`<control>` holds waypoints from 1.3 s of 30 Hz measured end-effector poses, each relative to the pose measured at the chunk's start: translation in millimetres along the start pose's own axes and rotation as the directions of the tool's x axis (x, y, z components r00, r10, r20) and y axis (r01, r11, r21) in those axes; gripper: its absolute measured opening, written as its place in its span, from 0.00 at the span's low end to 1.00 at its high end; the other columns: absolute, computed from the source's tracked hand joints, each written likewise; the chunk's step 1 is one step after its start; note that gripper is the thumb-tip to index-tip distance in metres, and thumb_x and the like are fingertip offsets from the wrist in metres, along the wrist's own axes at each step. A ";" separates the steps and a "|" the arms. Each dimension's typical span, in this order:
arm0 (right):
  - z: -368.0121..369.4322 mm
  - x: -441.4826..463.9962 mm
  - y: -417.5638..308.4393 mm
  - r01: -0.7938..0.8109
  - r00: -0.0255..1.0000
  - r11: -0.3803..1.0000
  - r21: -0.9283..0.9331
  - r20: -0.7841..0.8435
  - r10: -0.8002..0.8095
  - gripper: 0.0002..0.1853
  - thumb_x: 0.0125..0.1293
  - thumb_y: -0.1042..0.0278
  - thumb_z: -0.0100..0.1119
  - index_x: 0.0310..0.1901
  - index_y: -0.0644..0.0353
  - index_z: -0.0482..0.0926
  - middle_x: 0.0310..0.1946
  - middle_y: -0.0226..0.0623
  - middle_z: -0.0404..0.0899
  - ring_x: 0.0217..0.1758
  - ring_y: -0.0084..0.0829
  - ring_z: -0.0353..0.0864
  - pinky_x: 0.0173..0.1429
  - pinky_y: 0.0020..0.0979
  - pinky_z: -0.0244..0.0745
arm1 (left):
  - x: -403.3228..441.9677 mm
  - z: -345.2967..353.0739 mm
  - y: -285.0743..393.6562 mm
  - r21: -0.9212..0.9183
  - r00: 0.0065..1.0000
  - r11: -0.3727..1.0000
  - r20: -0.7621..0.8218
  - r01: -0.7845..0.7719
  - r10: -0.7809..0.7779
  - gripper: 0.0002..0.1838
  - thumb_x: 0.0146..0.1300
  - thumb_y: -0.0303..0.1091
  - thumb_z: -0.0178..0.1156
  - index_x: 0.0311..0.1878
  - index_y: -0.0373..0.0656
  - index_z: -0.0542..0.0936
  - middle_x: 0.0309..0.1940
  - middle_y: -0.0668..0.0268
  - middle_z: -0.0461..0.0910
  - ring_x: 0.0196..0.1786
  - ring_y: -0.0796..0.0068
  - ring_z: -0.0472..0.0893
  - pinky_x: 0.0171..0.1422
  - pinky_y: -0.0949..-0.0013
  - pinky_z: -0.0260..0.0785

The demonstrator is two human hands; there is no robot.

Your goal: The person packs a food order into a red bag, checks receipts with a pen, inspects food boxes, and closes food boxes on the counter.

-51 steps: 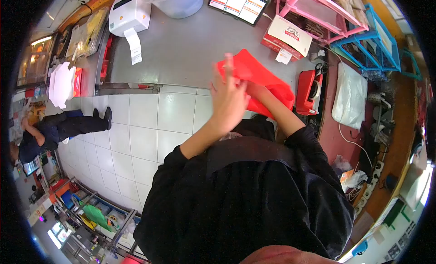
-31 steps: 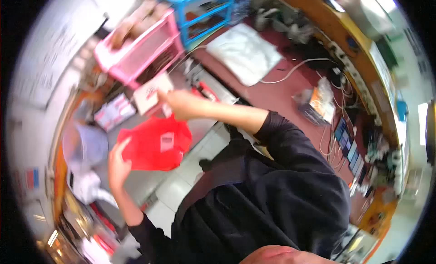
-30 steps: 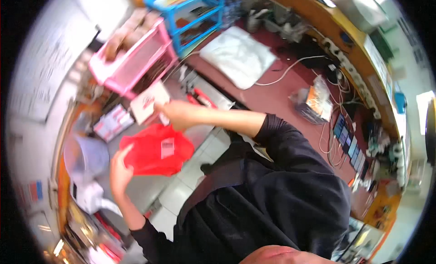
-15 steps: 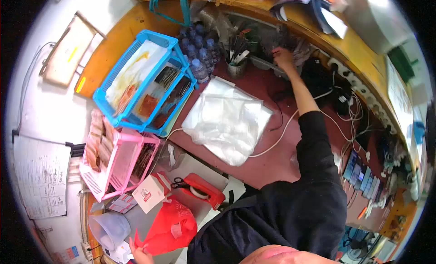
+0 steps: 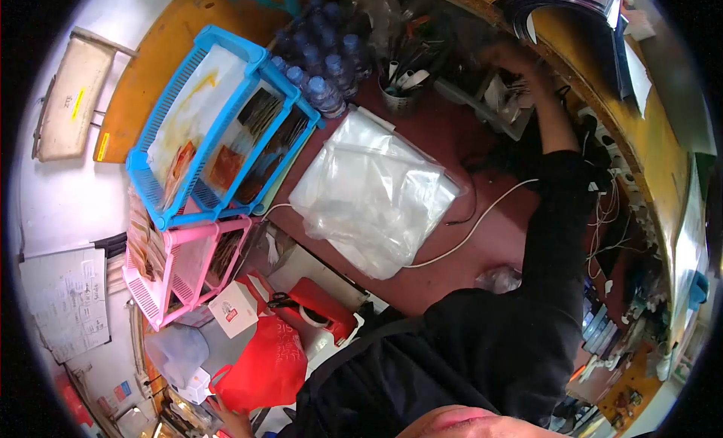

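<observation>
Red bag (image 5: pixel 271 363) lies at the left hand (image 5: pixel 235 421), whose fingers seem to touch its near edge; whether they pinch it or only rest against it, I cannot tell. Beyond the bag from those fingers sit a white box (image 5: pixel 235 310) and a red tape dispenser (image 5: pixel 310 296). Well apart from the bag, the right hand (image 5: pixel 516 57) stretches over or beside a grey tray (image 5: pixel 482 110); its fingers are dark and blurred, so their grip cannot be made out. Clear plastic bags (image 5: pixel 369 197) lie on the maroon surface (image 5: pixel 452 276) between the two hands. The step in hand looks like a reach at the tray. As I judge it, the next move calls for a sure grip by the right fingers and a path clear of the tray's rim.
</observation>
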State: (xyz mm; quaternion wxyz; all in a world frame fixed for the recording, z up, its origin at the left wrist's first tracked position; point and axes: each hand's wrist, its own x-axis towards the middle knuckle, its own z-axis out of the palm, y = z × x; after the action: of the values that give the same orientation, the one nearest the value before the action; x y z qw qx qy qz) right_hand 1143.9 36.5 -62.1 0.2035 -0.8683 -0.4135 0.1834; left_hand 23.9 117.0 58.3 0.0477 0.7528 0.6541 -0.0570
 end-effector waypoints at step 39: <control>-0.5 -151.9 -173.2 0.242 0.949 0.872 -0.426 0.290 -0.121 0.19 0.66 0.58 0.54 0.47 0.68 0.79 0.42 0.45 0.79 0.46 0.42 0.76 0.52 0.43 0.70 | -35.3 -27.7 105.6 -0.537 0.984 0.832 -0.017 0.141 -0.177 0.36 0.41 0.09 0.50 0.58 0.46 0.76 0.74 0.53 0.54 0.74 0.51 0.58 0.68 0.64 0.61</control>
State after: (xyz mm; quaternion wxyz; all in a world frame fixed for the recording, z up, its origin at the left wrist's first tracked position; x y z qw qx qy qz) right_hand 942.9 15.6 48.7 -0.0442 -0.8177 -0.5478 0.1710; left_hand 124.2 71.8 90.6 0.2283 0.6543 0.7055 0.1482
